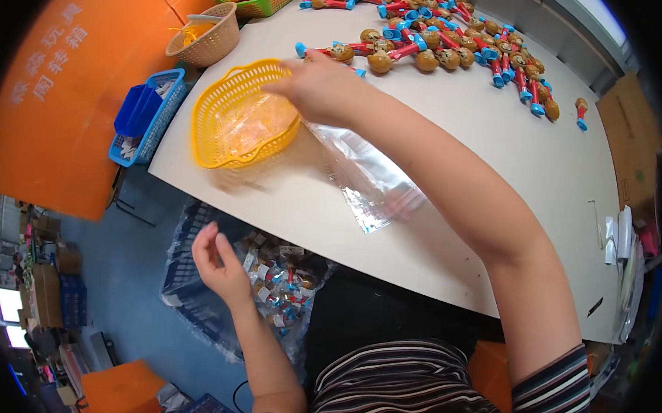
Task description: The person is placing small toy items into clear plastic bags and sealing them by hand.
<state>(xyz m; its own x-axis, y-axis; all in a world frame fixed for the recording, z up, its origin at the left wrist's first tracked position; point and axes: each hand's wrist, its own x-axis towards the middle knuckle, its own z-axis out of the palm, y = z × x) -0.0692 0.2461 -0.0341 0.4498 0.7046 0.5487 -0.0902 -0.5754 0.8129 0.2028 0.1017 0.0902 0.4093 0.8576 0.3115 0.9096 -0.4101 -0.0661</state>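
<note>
Right hand [318, 89], fingers spread, reaches into yellow basket [218, 149] beside clear bags [367, 179]; left hand [219, 267] open, empty. Risk: sleeve drags bags off table [491, 148].

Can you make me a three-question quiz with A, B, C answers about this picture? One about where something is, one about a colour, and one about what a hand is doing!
1. Where is the right hand?
A. At the rim of the yellow basket
B. On the floor
C. Inside the blue basket

2. What colour is the table top?
A. Green
B. White
C. Black

3. How is the left hand?
A. Gripping a toy
B. Pressed flat on the table
C. Open and holding nothing, over the bin of bagged toys

Answers:
1. A, its fingers reach over the yellow basket's edge, beside the clear plastic bag.
2. B, the top is pale white under the row of brown-headed toys.
3. C, the fingers are spread with nothing in them, below the table edge.
</note>
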